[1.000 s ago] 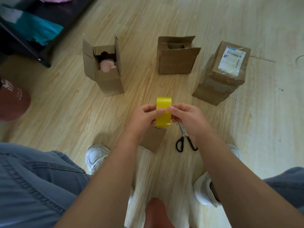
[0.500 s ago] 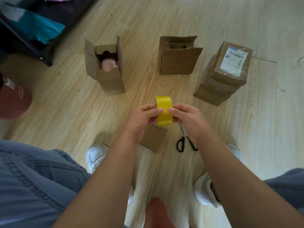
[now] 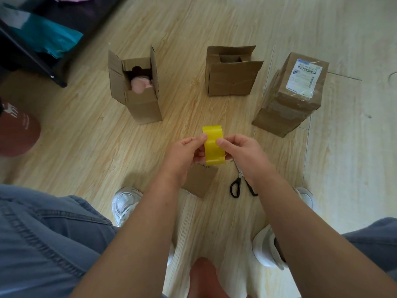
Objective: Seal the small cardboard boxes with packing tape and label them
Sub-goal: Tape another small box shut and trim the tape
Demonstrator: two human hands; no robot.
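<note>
Tape roll [image 3: 213,147] sides and core sit hidden behind the left hand [image 3: 184,153] and right hand [image 3: 245,153] pinching it. The small cardboard box [image 3: 199,181] below shows only its near part, and the scissors [image 3: 241,177] blades run behind the right wrist. Label [image 3: 305,77] print on the sealed box [image 3: 285,110] is too small to read, the pink item [image 3: 139,84] in the left open box [image 3: 141,104] is mostly walled off, and the reddish object [image 3: 17,134] is cut by the left edge.

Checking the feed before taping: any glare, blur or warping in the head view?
Head view: even light, soft shadow beside the left hand; right hand sharp; mild sheen on the tape; label glossy, its print too small to read; floor planks bow toward the edges.
</note>
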